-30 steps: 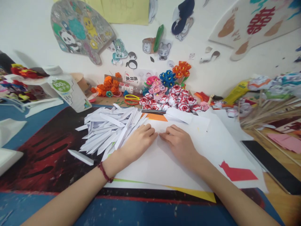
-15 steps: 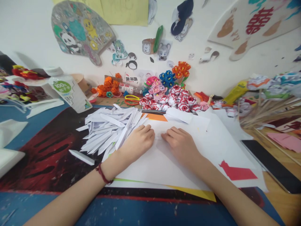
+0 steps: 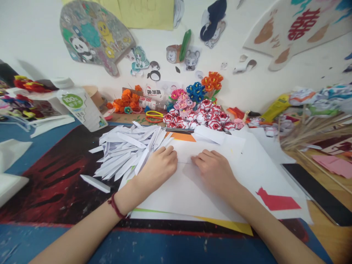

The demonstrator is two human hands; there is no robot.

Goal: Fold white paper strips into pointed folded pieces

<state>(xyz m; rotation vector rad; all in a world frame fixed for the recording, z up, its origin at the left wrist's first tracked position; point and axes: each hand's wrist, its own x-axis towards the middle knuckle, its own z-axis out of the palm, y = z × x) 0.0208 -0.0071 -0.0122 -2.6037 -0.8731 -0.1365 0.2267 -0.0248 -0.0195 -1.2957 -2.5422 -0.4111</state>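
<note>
My left hand (image 3: 158, 168) and my right hand (image 3: 214, 169) lie side by side on a small folded white paper piece (image 3: 184, 155), fingers curled and pressed down on its two ends. The piece rests on a large white sheet (image 3: 192, 190). A pile of folded white paper strips (image 3: 129, 148) lies just left of my left hand, touching it. A red cord bracelet circles my left wrist.
One stray folded strip (image 3: 95, 183) lies at the left. Behind are red-and-white paper balls (image 3: 206, 119), paper flowers (image 3: 196, 91), a white carton (image 3: 81, 106), and wooden sticks (image 3: 316, 132) at right. A red paper scrap (image 3: 277, 201) and dark slab (image 3: 316, 192) lie right.
Both hands have slid apart along the white paper piece, the left hand leftward and the right hand rightward, widening the gap between the fingertips.
</note>
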